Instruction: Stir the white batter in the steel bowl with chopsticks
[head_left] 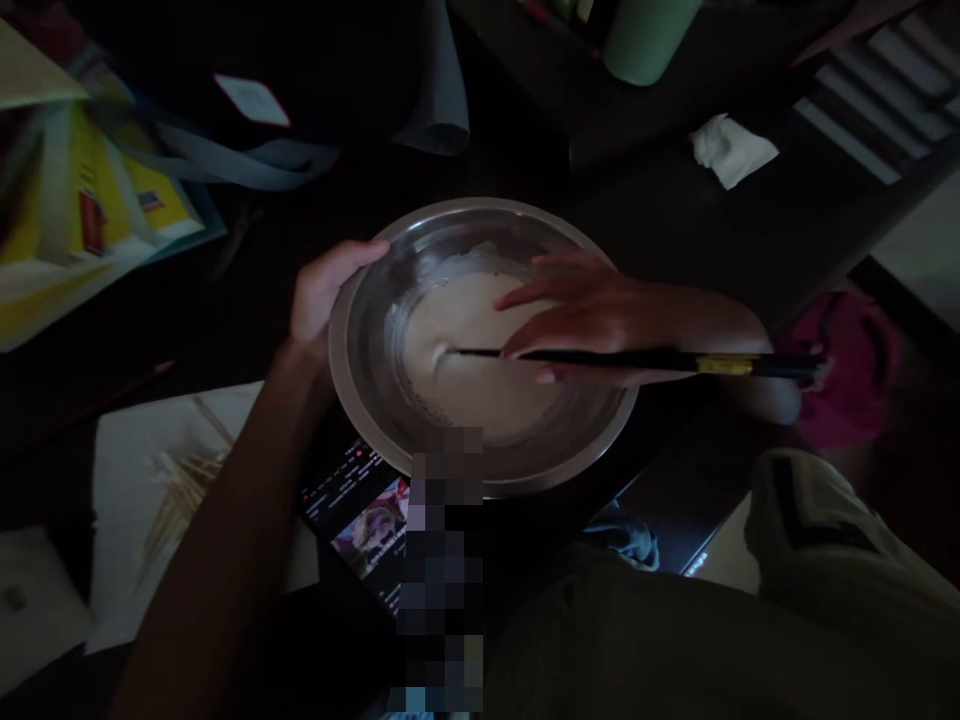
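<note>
A wide stainless-steel bowl [343,350] in the middle of the view holds a pale, creamy liquid [465,315]. My left hand [330,290] grips the bowl's left side, thumb over the rim and the other fingers hidden behind the wall. Over the bowl's right part, my right hand [600,315] is closed on black chopsticks [652,362] with a gold band near the back end. Some of its fingers stick out, and whether there is one stick or two is hard to see. The chopstick tips dip into the liquid, where a small ripple shows.
Below the bowl lies a lit phone [367,540], partly pixelated. Toothpicks [187,480] lie on white paper [120,450] at left. A crumpled tissue [731,150], a green bottle [649,40], yellow packets [90,190] and a dark bag [322,70] sit farther back.
</note>
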